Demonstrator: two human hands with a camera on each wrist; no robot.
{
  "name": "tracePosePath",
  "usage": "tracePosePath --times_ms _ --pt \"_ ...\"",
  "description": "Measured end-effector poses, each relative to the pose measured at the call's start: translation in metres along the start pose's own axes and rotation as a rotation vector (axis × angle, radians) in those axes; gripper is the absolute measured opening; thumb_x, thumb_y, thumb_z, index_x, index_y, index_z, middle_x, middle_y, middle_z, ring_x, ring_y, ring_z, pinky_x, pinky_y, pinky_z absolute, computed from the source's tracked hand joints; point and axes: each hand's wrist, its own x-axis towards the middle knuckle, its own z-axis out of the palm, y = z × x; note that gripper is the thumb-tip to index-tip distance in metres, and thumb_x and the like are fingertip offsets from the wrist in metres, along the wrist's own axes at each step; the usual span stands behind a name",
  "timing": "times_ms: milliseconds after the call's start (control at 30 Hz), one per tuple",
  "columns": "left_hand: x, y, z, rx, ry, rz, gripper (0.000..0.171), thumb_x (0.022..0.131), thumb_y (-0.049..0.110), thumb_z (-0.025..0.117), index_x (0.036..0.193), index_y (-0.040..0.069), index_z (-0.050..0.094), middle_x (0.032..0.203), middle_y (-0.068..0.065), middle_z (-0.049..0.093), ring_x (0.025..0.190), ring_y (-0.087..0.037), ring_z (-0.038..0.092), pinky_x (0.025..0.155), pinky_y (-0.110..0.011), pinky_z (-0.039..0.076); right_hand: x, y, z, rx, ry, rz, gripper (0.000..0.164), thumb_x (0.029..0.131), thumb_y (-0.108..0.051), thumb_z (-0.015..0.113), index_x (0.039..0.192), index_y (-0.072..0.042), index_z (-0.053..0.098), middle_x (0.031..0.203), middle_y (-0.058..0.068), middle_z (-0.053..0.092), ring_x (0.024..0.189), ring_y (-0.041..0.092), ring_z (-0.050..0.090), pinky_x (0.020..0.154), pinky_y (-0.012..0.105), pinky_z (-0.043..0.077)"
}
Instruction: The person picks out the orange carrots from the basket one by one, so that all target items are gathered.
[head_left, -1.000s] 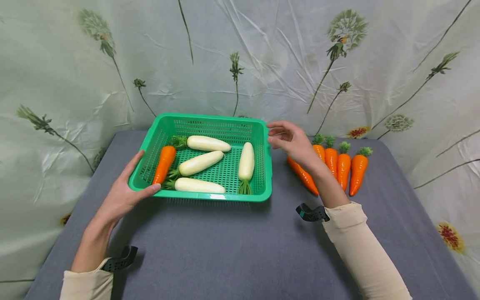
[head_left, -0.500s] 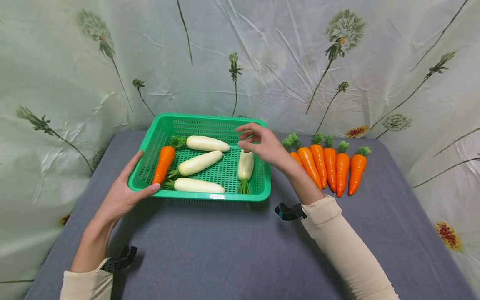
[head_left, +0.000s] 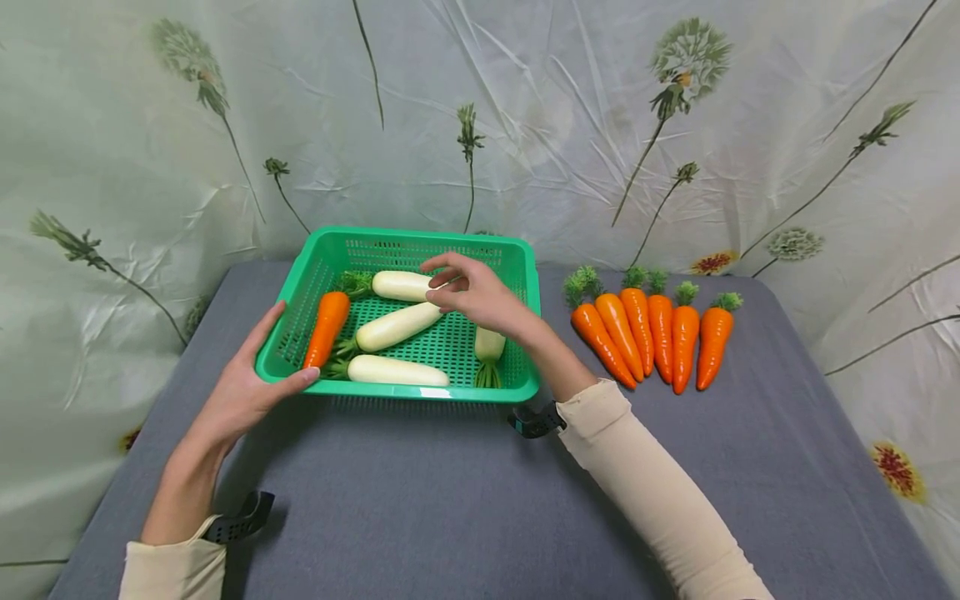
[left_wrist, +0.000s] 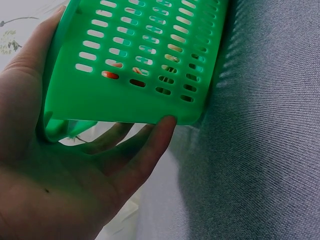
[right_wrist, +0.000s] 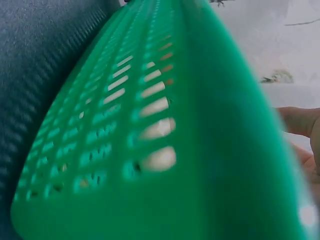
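Note:
A green plastic basket (head_left: 420,393) holds several white radishes (head_left: 401,327) with green tops and one orange carrot (head_left: 327,327) at its left end. My left hand (head_left: 247,387) grips the basket's near left corner, thumb on the rim. In the left wrist view, its fingers (left_wrist: 145,155) bend against the outer wall (left_wrist: 95,102). My right hand (head_left: 476,293) hangs over the basket, fingers loosely bent with nothing between them. It covers the tip of the back radish and the upper part of the right-hand radish (head_left: 489,343).
Several carrots (head_left: 660,337) lie in a fanned row on the grey tablecloth (head_left: 420,492), right of the basket. Behind the table hangs a flower-printed curtain (head_left: 570,125). Black straps (head_left: 536,421) sit at both wrists.
My right hand has moved left from beside the basket's right rim to over its middle, uncovering the carrots on the right. My left hand stays on the corner.

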Motion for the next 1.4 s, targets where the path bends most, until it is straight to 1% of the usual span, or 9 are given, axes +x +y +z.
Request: tracePosePath --times_ms 133,233,500,733,900,1067,1200,1267,1400 --pt "0.001 -0.001 -0.001 -0.006 -0.002 0.003 0.105 0.095 0.027 0.076 0.166 0.044 0.002 0.171 -0.022 0.018 0.121 -0.014 0.046 0.084 -0.007 0.039 0.009 0.001 0.011 0.042 -0.035 0.002 0.041 0.103 -0.009 0.064 0.144 -0.009 0.058 0.135 0.025 0.059 0.123 0.046 0.062 0.102 0.052 0.055" --pt "0.002 -0.003 -0.001 -0.015 -0.003 0.008 0.105 0.095 0.025 0.077 0.167 0.043 0.002 0.171 -0.023 0.018 0.120 -0.013 0.045 0.084 -0.007 0.039 0.015 0.000 0.020 0.038 -0.068 0.014 0.043 0.103 -0.008 0.063 0.146 -0.008 0.056 0.133 0.024 0.060 0.124 0.044 0.062 0.104 0.056 0.054" --pt "0.001 -0.003 -0.003 -0.061 -0.047 0.018 0.104 0.096 0.021 0.075 0.166 0.046 0.001 0.171 -0.022 0.017 0.118 -0.005 0.045 0.086 -0.007 0.039 0.028 0.001 0.043 -0.013 -0.167 0.039 0.046 0.105 -0.009 0.061 0.150 -0.010 0.053 0.139 0.023 0.059 0.123 0.033 0.063 0.104 0.048 0.056" --pt "0.001 -0.001 -0.004 -0.068 -0.087 0.017 0.103 0.098 0.021 0.073 0.165 0.048 -0.001 0.168 -0.023 0.020 0.118 -0.005 0.046 0.085 -0.009 0.043 0.038 0.002 0.060 -0.012 -0.218 0.041 0.050 0.105 -0.008 0.060 0.154 -0.010 0.049 0.132 0.021 0.064 0.121 0.034 0.066 0.099 0.043 0.058" --pt "0.001 -0.001 -0.009 -0.070 -0.114 0.025 0.105 0.098 0.020 0.072 0.165 0.048 -0.004 0.168 -0.024 0.018 0.116 -0.002 0.049 0.084 -0.011 0.046 0.041 -0.001 0.077 -0.004 -0.232 0.051 0.054 0.103 -0.009 0.062 0.155 -0.011 0.048 0.131 0.020 0.064 0.117 0.037 0.067 0.097 0.047 0.058" --pt "0.002 0.000 -0.011 -0.148 -0.157 0.037 0.106 0.099 0.013 0.071 0.165 0.046 -0.005 0.165 -0.026 0.018 0.103 0.000 0.062 0.081 -0.023 0.058 0.045 -0.004 0.093 -0.011 -0.254 0.099 0.056 0.102 -0.014 0.066 0.156 -0.018 0.048 0.135 0.018 0.062 0.111 0.029 0.069 0.086 0.034 0.061" --pt "0.002 -0.001 -0.010 -0.201 -0.185 0.038 0.106 0.099 0.010 0.070 0.165 0.046 -0.005 0.166 -0.027 0.014 0.102 -0.003 0.065 0.081 -0.034 0.062 0.049 -0.002 0.104 0.001 -0.280 0.135 0.058 0.103 -0.014 0.065 0.157 -0.020 0.046 0.147 0.016 0.056 0.118 0.019 0.061 0.083 0.028 0.059" --pt "0.001 -0.001 -0.010 -0.206 -0.194 0.039 0.106 0.099 0.010 0.069 0.165 0.046 -0.005 0.167 -0.028 0.012 0.103 -0.003 0.066 0.081 -0.034 0.062 0.050 -0.001 0.108 -0.005 -0.292 0.133 0.058 0.103 -0.014 0.064 0.158 -0.020 0.045 0.150 0.013 0.054 0.116 0.014 0.059 0.081 0.025 0.058" --pt "0.001 -0.002 -0.010 -0.223 -0.205 0.044 0.106 0.099 0.008 0.068 0.166 0.045 -0.005 0.166 -0.028 0.011 0.103 -0.003 0.067 0.082 -0.032 0.062 0.053 -0.002 0.112 0.030 -0.317 0.131 0.058 0.104 -0.013 0.063 0.159 -0.018 0.044 0.131 0.013 0.062 0.097 0.013 0.059 0.075 0.024 0.052"
